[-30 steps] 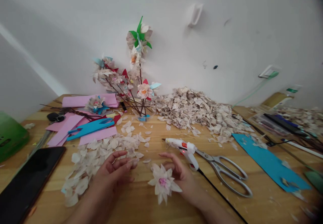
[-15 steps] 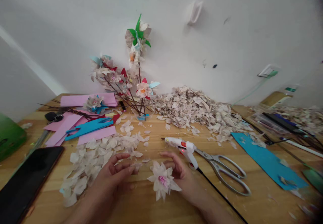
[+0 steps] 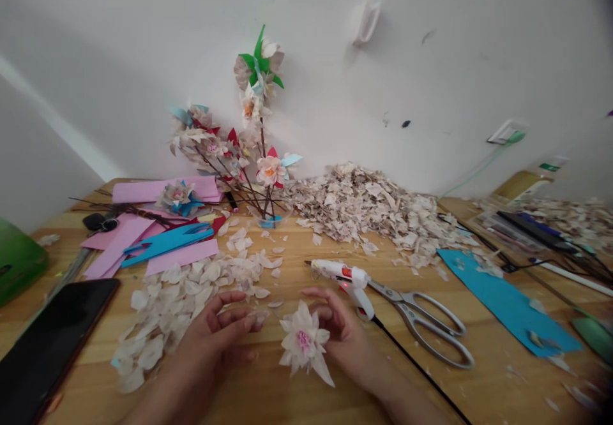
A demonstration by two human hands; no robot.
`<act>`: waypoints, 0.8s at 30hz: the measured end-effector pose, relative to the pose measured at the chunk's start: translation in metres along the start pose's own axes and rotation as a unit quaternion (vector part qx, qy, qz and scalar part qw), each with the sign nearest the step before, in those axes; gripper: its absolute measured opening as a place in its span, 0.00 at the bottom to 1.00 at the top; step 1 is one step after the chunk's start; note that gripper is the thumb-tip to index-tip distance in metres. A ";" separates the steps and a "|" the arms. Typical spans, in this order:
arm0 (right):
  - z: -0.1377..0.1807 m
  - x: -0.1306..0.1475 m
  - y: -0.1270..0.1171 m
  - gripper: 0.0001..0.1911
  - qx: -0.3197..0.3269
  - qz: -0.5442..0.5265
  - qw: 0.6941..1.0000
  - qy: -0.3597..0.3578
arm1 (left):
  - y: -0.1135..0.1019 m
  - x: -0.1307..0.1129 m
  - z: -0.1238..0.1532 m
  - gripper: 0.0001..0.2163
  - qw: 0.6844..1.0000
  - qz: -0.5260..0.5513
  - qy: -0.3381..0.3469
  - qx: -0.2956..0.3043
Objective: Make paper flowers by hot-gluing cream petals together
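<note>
From the centre of my feed, a white glue gun (image 3: 342, 276) lies at five o'clock, with steel scissors (image 3: 421, 323) just beside it at four. A heap of pale scraps (image 3: 373, 208) sits at three, a blue sheet (image 3: 502, 300) lower right, paper-flower stems (image 3: 249, 150) at ten, pink strips (image 3: 163, 189) at nine and a black phone (image 3: 52, 342) at eight.

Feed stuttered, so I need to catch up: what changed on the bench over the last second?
The right hand has turned the paper flower it holds and drawn it slightly left, toward the left hand, whose fingers have curled in at a loose petal; whether they grip it is unclear. Glue gun, scissors and phone lie as before.
</note>
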State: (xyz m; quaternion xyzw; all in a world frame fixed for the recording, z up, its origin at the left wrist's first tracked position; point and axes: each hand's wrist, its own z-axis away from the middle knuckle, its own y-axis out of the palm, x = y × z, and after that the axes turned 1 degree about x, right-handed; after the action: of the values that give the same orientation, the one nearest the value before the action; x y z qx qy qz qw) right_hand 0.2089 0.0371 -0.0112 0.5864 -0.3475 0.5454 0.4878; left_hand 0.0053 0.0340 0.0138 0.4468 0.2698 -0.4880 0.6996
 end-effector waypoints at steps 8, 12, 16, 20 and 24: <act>0.001 -0.005 -0.004 0.29 0.011 0.024 0.999 -0.020 | 0.001 0.000 -0.001 0.21 1.000 -0.007 0.000 -0.002; 0.001 -0.004 -0.004 0.29 0.012 0.021 1.000 -0.020 | 0.002 0.000 0.001 0.20 1.000 -0.007 -0.002 0.003; 0.001 -0.003 -0.003 0.28 0.010 0.003 1.000 -0.008 | 0.001 0.001 0.001 0.22 1.000 -0.003 0.003 0.004; 0.000 -0.002 -0.002 0.27 0.004 -0.023 1.000 -0.016 | 0.001 -0.002 0.002 0.24 0.999 -0.030 0.013 0.036; 0.000 0.000 -0.001 0.27 -0.010 -0.048 0.999 -0.010 | 0.000 -0.003 0.003 0.23 0.994 -0.076 0.022 0.073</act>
State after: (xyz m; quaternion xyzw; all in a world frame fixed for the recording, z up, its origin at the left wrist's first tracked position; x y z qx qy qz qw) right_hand 0.2098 0.0378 -0.0117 0.6031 -0.3294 0.5120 0.5153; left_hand 0.0042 0.0327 0.0180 0.4855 0.2820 -0.5477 0.6203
